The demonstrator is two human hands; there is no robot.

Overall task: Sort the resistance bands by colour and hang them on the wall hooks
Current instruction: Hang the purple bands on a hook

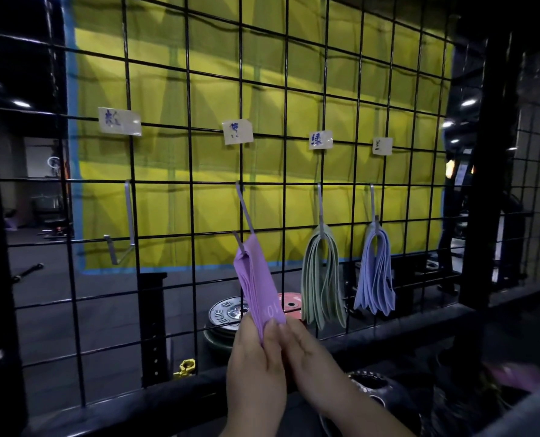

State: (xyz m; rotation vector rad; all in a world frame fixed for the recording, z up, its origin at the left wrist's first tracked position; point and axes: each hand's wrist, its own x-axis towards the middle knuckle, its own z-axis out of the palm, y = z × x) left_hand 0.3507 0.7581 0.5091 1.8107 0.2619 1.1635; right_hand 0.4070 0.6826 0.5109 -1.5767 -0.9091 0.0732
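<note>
Head view: left hand (256,367) and right hand (313,354) pinch purple bands (257,279) at lower edge, green bands (322,279) apart.

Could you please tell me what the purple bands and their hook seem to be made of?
The purple bands look like thin matte rubber or latex: flat, smooth strips pulled straight. The hook seems to be bare grey metal: a thin, rigid strip with a dull sheen.

Both hands, left (256,370) and right (309,357), pinch the lower end of flat purple rubber resistance bands (257,285) looped over the second metal hook (245,212) on a black wire grid panel (190,171), left of hanging green bands (320,279) and pale blue bands (376,272).
</note>
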